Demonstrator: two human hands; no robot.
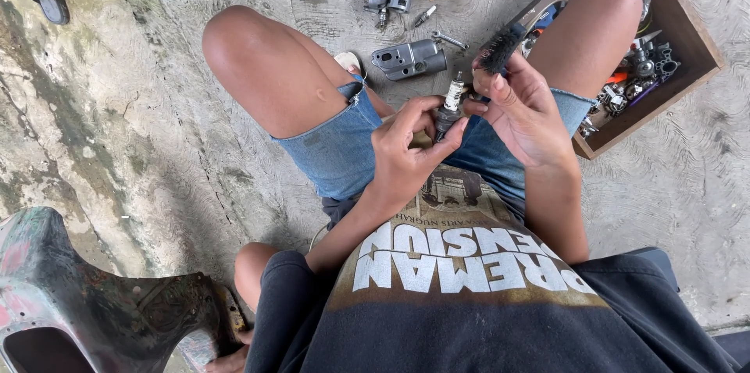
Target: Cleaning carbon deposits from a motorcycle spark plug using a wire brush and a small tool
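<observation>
— Where's the spark plug [451,107]?
— Above my lap — left hand [406,153] grips its base, tip up, so the right hand [522,107], closed around the brush [498,50], can reach it.

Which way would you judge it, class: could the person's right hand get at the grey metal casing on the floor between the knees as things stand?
Probably yes. The grey metal casing lies uncovered just beyond the right hand, but that hand holds a black brush, so its grip is taken.

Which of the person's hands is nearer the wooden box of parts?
Right. The right hand, holding a black brush, is beside the wooden box; the left hand, gripping the spark plug, sits farther off.
</observation>
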